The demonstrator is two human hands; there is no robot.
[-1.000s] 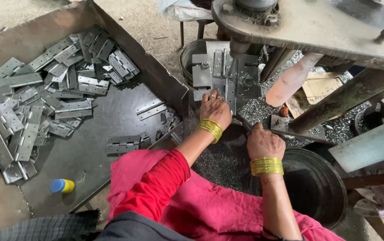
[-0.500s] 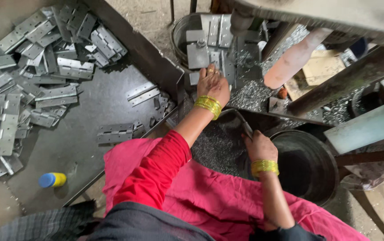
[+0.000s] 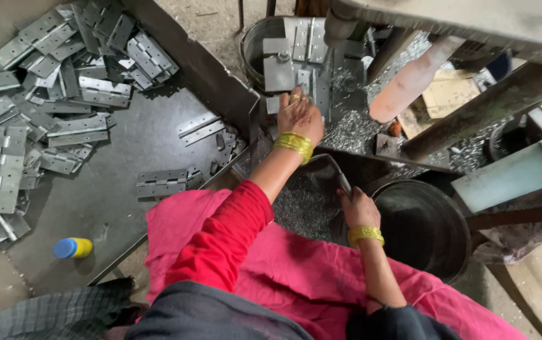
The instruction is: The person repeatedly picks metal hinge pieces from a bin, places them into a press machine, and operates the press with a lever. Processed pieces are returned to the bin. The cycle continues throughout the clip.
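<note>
Left hand [image 3: 300, 113] touches grey plates [image 3: 296, 60]; blue-capped yellow bottle [image 3: 72, 247] lies apart.

Hinges [image 3: 44, 107] lie in the tray [image 3: 220, 88], left of the bucket [image 3: 422, 226].

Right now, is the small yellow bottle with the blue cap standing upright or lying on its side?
Lying on its side. The bottle rests lengthwise on the dark tray floor, blue cap pointing left, apart from the metal hinges.
</note>
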